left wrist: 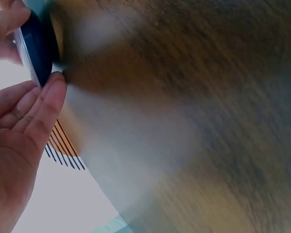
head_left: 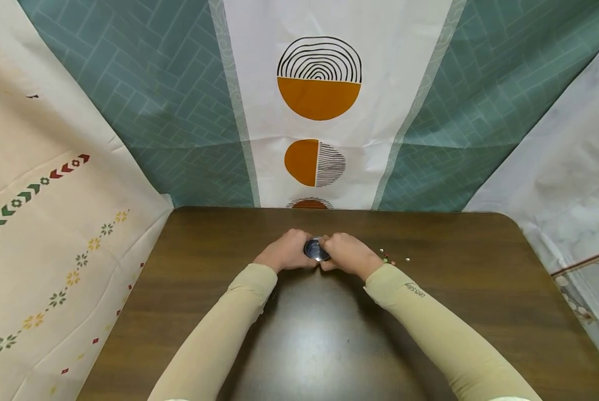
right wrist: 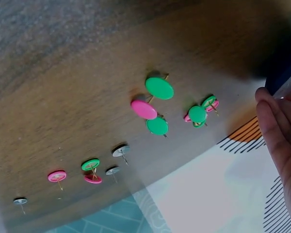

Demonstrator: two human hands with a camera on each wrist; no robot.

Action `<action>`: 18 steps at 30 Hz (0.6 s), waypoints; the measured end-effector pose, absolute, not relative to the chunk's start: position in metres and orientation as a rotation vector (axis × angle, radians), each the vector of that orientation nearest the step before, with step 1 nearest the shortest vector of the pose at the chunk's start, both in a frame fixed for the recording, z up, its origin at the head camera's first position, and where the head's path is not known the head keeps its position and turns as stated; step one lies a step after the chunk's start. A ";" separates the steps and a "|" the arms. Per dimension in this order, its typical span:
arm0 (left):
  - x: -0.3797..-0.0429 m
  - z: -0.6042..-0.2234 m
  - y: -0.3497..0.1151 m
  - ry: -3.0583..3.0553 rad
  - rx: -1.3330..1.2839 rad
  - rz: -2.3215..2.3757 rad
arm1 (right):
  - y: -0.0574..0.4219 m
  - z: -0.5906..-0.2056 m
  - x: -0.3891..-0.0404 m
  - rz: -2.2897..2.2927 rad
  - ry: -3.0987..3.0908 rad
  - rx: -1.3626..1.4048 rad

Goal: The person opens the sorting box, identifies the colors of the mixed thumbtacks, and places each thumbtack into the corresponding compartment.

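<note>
Both hands hold a small round dark-blue case [head_left: 316, 250] with a shiny clear face, near the far side of the table. My left hand [head_left: 289, 249] grips its left edge, and my right hand [head_left: 349, 254] has the right edge between thumb and fingers. In the left wrist view the case [left wrist: 36, 48] stands tilted on edge, its clear side facing left, with the left hand's fingertips [left wrist: 56, 80] against its lower rim. Only the dark rim of the case [right wrist: 283, 68] shows in the right wrist view, above the right hand's fingers [right wrist: 276, 131].
Several loose thumbtacks lie on the brown wooden table [head_left: 454, 312] to the right of my right hand: green ones [right wrist: 159, 88], pink ones [right wrist: 144, 109] and silver ones [right wrist: 121, 151]. A patterned cloth [head_left: 189, 111] hangs along the table's far edge.
</note>
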State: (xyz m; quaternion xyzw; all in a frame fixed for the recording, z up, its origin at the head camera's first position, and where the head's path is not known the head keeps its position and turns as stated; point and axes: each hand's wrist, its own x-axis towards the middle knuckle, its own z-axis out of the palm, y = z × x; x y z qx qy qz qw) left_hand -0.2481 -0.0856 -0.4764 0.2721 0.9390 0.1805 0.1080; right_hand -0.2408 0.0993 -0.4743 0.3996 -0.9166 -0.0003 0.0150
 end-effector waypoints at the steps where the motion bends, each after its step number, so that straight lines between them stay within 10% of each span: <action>1: -0.248 -0.476 -0.085 2.772 0.806 0.516 | 0.099 -0.474 -0.241 -0.008 -2.853 1.249; 18: -0.246 -0.479 -0.085 2.769 0.708 0.585 | 0.105 -0.464 -0.247 0.241 -2.979 1.290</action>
